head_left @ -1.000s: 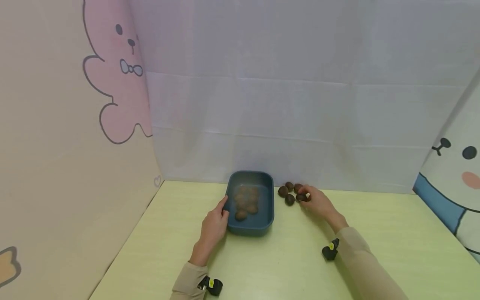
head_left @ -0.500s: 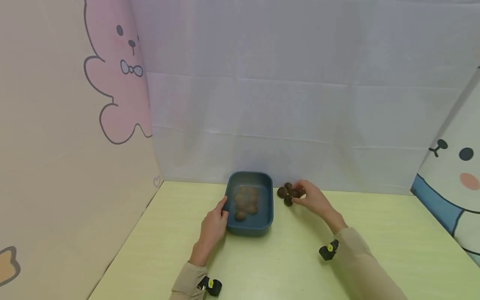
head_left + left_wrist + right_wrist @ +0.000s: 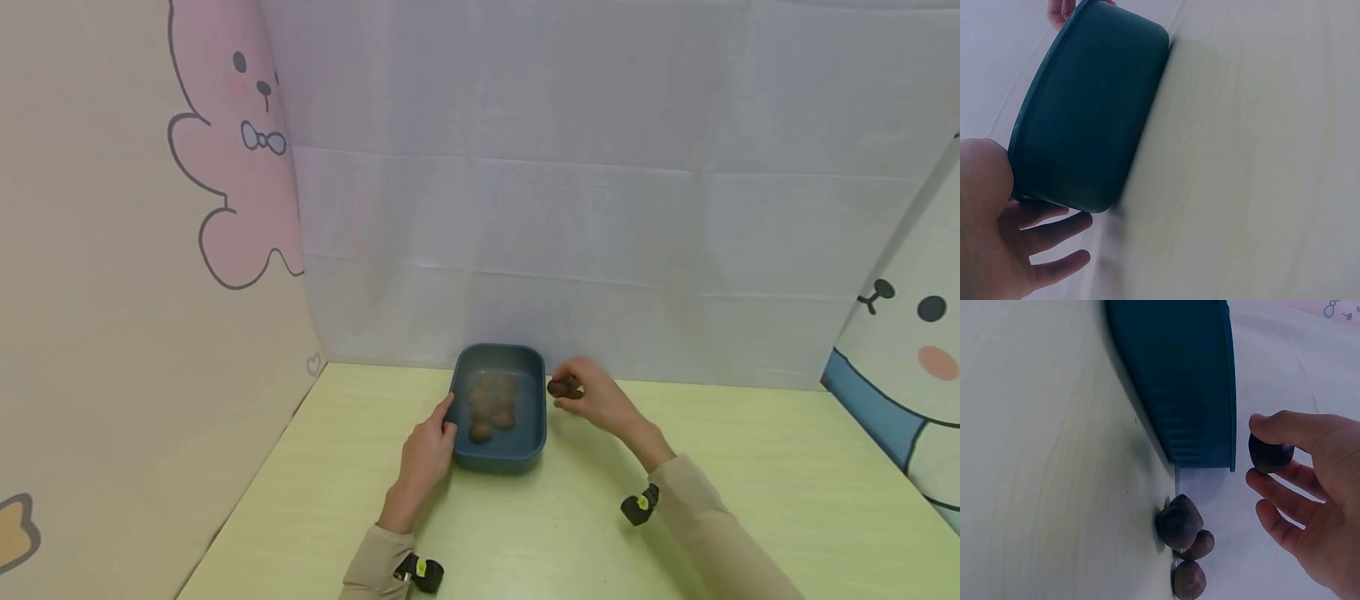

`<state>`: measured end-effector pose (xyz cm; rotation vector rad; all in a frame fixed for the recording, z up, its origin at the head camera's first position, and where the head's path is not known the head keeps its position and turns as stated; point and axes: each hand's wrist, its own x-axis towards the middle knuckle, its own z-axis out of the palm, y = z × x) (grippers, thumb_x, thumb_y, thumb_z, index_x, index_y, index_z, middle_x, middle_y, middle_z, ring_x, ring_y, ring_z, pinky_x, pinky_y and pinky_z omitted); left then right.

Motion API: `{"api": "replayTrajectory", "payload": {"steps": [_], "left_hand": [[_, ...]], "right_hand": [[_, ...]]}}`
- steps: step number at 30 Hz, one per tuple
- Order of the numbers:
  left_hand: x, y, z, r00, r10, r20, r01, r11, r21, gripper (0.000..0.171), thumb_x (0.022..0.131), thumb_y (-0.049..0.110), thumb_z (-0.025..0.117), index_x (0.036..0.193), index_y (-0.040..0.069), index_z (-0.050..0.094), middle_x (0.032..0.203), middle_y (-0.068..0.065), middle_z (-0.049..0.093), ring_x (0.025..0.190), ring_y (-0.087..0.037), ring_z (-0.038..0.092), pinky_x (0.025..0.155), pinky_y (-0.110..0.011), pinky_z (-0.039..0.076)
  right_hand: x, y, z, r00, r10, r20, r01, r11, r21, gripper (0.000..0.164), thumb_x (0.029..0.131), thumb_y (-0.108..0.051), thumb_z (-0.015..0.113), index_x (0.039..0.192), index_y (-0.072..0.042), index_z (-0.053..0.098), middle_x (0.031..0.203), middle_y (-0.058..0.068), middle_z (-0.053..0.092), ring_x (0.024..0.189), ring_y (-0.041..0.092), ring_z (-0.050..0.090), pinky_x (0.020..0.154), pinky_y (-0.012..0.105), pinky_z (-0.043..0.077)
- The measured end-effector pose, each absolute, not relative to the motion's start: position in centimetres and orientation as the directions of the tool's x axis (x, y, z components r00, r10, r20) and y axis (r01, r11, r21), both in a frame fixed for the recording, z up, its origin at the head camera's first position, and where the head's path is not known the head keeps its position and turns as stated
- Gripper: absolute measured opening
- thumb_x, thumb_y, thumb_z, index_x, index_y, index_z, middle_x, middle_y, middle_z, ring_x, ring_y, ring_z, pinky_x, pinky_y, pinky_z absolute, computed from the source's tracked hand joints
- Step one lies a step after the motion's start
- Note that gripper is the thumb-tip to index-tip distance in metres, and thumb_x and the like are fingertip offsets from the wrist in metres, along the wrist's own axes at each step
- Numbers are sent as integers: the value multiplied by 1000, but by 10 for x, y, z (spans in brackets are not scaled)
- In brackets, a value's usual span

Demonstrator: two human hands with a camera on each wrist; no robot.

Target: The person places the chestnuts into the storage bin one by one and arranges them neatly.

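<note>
A blue rectangular tub (image 3: 498,454) stands at the back of the table, with several brown chestnuts (image 3: 482,431) inside; most look hazy. My left hand (image 3: 426,454) holds the tub's left side by the rim, and the left wrist view shows its fingers against the outer wall. Just right of the tub, my right hand (image 3: 600,400) pinches a dark chestnut (image 3: 1270,453) between thumb and fingers, raised off the table. Below it in the right wrist view, several loose chestnuts (image 3: 1177,528) lie by the tub's end; in the head view the right hand mostly hides them.
A pale yellow-green table (image 3: 570,533) runs back to a white cloth wall (image 3: 495,208). Cartoon-printed panels, a pink bear (image 3: 247,167) among them, stand at left and right. Each sleeve carries a black wrist camera (image 3: 640,506).
My right hand has moved left from the loose chestnuts to the tub's right side, now lifting a chestnut. The left hand and the tub have stayed in place.
</note>
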<state>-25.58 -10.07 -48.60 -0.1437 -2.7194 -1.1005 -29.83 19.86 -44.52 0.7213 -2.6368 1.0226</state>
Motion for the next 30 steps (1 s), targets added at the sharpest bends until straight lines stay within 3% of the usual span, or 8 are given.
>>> {"api": "replayTrajectory", "payload": {"steps": [11, 19, 30], "left_hand": [[-255, -100, -486, -974, 17, 226, 169, 717, 676, 51, 97, 13, 48, 148, 14, 49, 54, 4, 32, 44, -10, 25, 43, -27, 22], [-257, -101, -488, -975, 16, 221, 166, 717, 678, 51, 98, 13, 48, 148, 15, 48, 54, 4, 33, 44, -10, 26, 43, -26, 22], [-255, -100, -486, -976, 12, 219, 163, 707, 688, 51, 97, 14, 48, 148, 15, 49, 53, 5, 32, 44, -10, 26, 44, -27, 22]], "right_hand": [[-288, 166, -438, -831, -454, 321, -555, 639, -532, 31, 85, -12, 77, 111, -13, 62, 111, 3, 58, 89, 14, 59, 81, 41, 54], [-288, 148, -435, -809, -498, 312, -586, 654, -478, 32, 85, -14, 78, 113, -12, 63, 109, 2, 56, 88, 15, 58, 76, 30, 51], [-288, 132, -443, -790, -542, 285, -608, 638, -472, 31, 84, -16, 79, 111, -13, 64, 111, 0, 56, 88, 12, 60, 78, 31, 53]]}}
